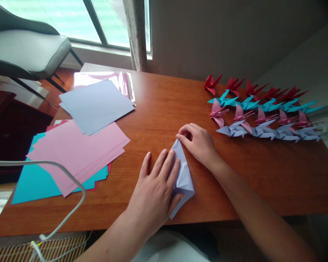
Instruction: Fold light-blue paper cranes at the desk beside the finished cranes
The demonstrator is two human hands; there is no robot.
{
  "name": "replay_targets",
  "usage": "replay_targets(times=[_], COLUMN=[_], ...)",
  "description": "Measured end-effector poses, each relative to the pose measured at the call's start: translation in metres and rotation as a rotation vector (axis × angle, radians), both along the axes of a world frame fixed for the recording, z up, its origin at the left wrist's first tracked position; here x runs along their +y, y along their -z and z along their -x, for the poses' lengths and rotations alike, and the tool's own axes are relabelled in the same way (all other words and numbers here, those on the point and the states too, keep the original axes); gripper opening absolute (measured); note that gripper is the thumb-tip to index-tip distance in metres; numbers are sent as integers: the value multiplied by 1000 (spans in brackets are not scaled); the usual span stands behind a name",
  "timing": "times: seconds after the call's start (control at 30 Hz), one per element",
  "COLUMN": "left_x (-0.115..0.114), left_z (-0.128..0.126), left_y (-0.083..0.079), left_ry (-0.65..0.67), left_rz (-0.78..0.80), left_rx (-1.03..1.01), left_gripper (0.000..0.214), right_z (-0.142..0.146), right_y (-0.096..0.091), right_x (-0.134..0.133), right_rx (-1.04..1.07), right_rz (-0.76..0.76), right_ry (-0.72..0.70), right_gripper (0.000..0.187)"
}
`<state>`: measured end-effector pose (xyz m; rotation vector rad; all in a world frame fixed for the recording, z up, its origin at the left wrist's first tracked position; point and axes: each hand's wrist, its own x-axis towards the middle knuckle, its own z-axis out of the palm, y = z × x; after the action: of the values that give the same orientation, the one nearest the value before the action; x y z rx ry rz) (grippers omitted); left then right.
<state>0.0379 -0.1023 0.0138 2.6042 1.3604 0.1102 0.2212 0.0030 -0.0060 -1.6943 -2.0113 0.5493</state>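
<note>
A partly folded sheet of lavender origami paper lies on the wooden table near its front edge, its narrow tip pointing away from me. My left hand rests flat over the paper's left side with fingers spread, hiding part of it. At the far tip, the thumb and index finger of my right hand pinch the paper's point. To the right stand rows of finished paper cranes: red cranes at the back, then turquoise cranes, pink cranes and lavender cranes in front.
Loose lavender sheets lie at the table's left, partly on a shiny plastic packet. Nearer are pink sheets over turquoise sheets, with red edges showing. A white cable loops across the left front. A chair stands by the window.
</note>
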Motion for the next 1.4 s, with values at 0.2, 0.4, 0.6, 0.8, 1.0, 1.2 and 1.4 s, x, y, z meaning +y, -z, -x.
replay_targets(times=[0.2, 0.4, 0.6, 0.8, 1.0, 1.2, 1.4], left_x=[0, 1, 2, 1, 2, 2, -11], left_z=[0, 0, 0, 1, 0, 0, -4], left_y=[0, 1, 0, -2, -1, -3, -6], left_ry=[4, 4, 10, 10, 13, 4, -37], left_rz=[7, 33, 56, 51, 50, 30, 3], left_rx=[-2, -11, -17, -24, -14, -3, -14], left_gripper=[69, 69, 68, 69, 70, 68, 69], right_z=[-4, -1, 0, 0, 1, 2, 3], right_y=[-1, -4, -2, -2, -4, -6, -8], right_x=[3, 2, -5, -8, -11, -10, -11], right_rx=[65, -23, -83, -113, -164, -147, -155], right_rz=[39, 45, -10, -8, 3, 28, 47], right_ry=[-3, -46, -93, -114, -126, -119, -108], right_gripper=[17, 10, 11, 13, 19, 21, 22])
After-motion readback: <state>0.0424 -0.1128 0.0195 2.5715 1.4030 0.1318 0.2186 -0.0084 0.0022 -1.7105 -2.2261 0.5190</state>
